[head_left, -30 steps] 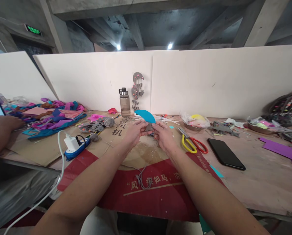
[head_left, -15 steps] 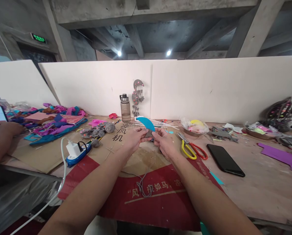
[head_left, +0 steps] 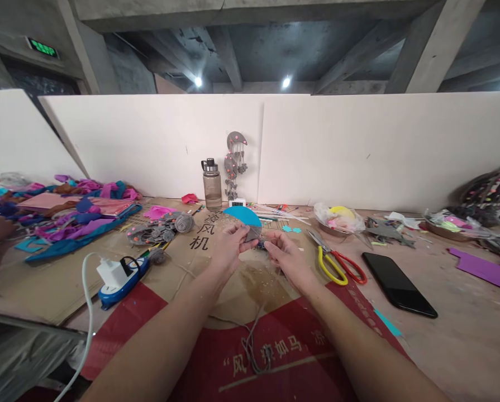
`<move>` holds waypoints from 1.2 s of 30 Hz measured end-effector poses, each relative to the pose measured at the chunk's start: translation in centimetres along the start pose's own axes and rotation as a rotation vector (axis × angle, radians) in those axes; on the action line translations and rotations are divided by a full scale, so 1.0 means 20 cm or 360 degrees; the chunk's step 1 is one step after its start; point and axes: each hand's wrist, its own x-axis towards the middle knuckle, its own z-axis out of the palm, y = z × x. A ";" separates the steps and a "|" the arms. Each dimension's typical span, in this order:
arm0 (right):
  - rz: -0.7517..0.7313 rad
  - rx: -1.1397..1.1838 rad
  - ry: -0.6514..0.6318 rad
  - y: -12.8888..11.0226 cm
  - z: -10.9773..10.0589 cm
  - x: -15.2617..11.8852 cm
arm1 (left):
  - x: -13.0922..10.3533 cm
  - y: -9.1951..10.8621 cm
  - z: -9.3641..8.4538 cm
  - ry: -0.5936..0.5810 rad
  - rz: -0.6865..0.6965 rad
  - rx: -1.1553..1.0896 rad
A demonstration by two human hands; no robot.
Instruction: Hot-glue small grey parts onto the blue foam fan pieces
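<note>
Blue and grey in the head view, the curved piece (head_left: 242, 215) is gripped in your left hand (head_left: 229, 248) above the cardboard (head_left: 222, 282). Your right hand (head_left: 286, 255) is just beside it, half-curled; I cannot tell whether it pinches anything.

Bottle (head_left: 212, 188) behind hands (head_left: 229, 244), power strip (head_left: 119, 292) left, scissors (head_left: 328, 251) right, phone (head_left: 398, 285) right of scissors

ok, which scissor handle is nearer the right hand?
The yellow handle, on the side toward the right hand; the red handle is on the side toward the black phone.
</note>
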 end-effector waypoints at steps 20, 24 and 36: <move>-0.0134 -0.0441 0.0229 0.05 -0.13 0.08 | 0.03 0.18 -0.07 0.0100 0.0305 -0.0060; -0.0073 -0.1074 0.0406 0.09 -0.21 0.11 | 0.03 0.16 -0.07 0.0087 0.0283 -0.0034; 0.0174 -0.1114 0.0324 0.12 -0.20 0.14 | 0.06 0.13 -0.08 0.0094 0.0341 0.0108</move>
